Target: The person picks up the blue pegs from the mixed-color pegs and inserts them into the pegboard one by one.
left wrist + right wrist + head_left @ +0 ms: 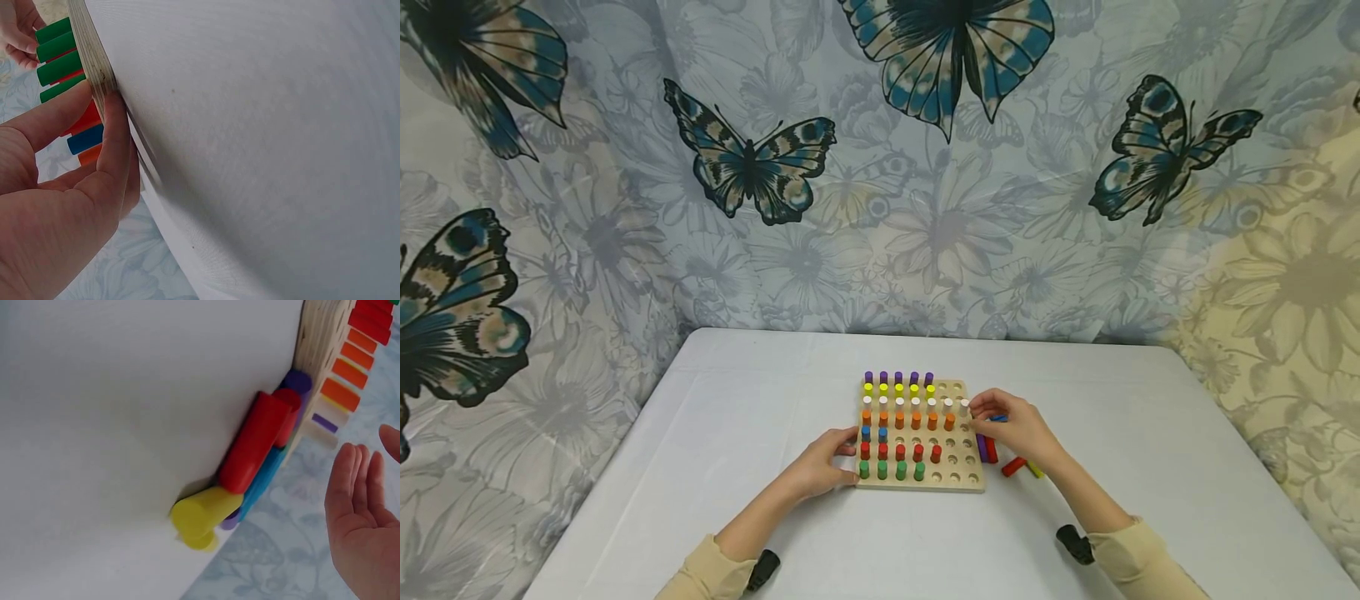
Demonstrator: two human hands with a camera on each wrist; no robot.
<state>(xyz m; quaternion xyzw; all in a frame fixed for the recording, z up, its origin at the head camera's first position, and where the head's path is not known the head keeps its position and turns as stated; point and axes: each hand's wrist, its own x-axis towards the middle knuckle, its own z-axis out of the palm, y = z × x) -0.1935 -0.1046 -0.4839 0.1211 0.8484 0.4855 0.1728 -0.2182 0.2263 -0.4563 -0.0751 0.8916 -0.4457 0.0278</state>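
A wooden pegboard (955, 481) lies on the table with rows of purple, yellow, white, orange, blue, red and green pegs. My left hand (823, 467) holds the board's left side; in the left wrist view, thumb and fingers meet around its wooden edge (92, 56) beside the green pegs (59, 67). Over the board's right edge is my right hand (1018, 425), its fingertips close to the last white peg (965, 407). In the right wrist view that hand (362, 519) has fairly straight fingers with nothing visible between them; whether they touch the peg, I cannot tell.
Loose pegs lie right of the board, partly under my right hand: a red peg (253, 447), a yellow peg (206, 509), blue pegs (262, 478) and a purple peg (982, 448). A white cloth covers the table (760, 375). Butterfly-patterned fabric (850, 275) hangs behind.
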